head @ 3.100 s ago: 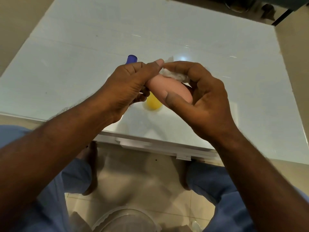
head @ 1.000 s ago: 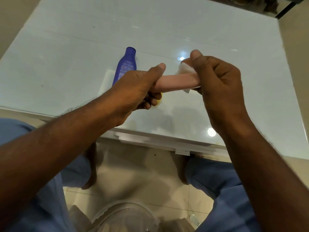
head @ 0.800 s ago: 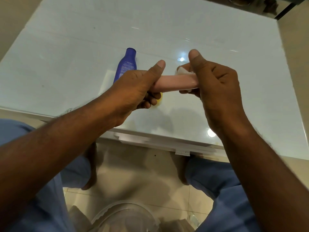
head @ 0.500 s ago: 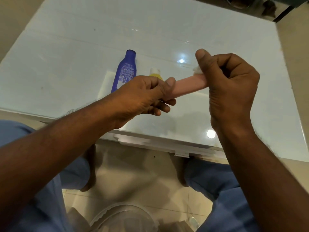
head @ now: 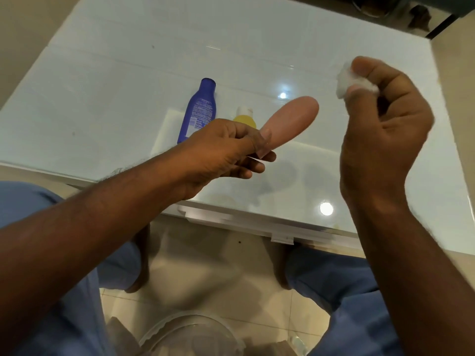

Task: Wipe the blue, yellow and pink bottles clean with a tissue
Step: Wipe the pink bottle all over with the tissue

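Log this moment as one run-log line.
left hand: holds pink bottle | right hand: pinches tissue, apart from bottle | blue bottle, yellow bottle: on table

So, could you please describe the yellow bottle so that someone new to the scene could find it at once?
Start at the white glass table and find the blue bottle lying on it. Just right of it lies the yellow bottle, partly hidden behind the left hand. It is the only one with a white cap, and shorter than the pink bottle held above.
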Demonstrator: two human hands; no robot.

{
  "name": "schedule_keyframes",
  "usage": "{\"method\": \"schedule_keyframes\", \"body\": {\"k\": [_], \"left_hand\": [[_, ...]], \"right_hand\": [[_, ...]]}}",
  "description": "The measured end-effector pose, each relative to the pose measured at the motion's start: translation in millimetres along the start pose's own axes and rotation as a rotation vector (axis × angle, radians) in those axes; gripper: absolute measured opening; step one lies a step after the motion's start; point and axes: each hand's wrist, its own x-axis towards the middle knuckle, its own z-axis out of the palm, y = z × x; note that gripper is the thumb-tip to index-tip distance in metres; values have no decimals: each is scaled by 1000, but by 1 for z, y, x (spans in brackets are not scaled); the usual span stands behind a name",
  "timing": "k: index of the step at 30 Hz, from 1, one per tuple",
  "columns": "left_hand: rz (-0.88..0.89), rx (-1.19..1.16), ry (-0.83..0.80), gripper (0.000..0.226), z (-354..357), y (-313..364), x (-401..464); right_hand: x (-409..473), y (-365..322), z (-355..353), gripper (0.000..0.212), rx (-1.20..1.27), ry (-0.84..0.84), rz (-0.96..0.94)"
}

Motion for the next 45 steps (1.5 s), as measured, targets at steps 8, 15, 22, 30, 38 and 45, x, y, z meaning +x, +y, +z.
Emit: {"method": "schedule_keyframes", "body": {"k": [8,15,22,30,38,45], "left_hand": [[23,35,39,28,2,1,0],[20,13,82,25,0,6,-1],[-17,3,124,25,1,5,2],[-16,28,126,24,-1,4,3],[31,53,80,32,-1,2,2],[72,2,225,34,-6,-3,5]], "right_hand": [[-7,2,5,27,-207,-234,-70],[-4,4,2,10,-247,-184,-30],[-12,-2,6,30,-212,-347,-31],[-10,-6,6,26,-200,-365,-64],[-3,1,2,24,-183,-188,-46],[-35,-2,18,13,-192,-441,-160]]}}
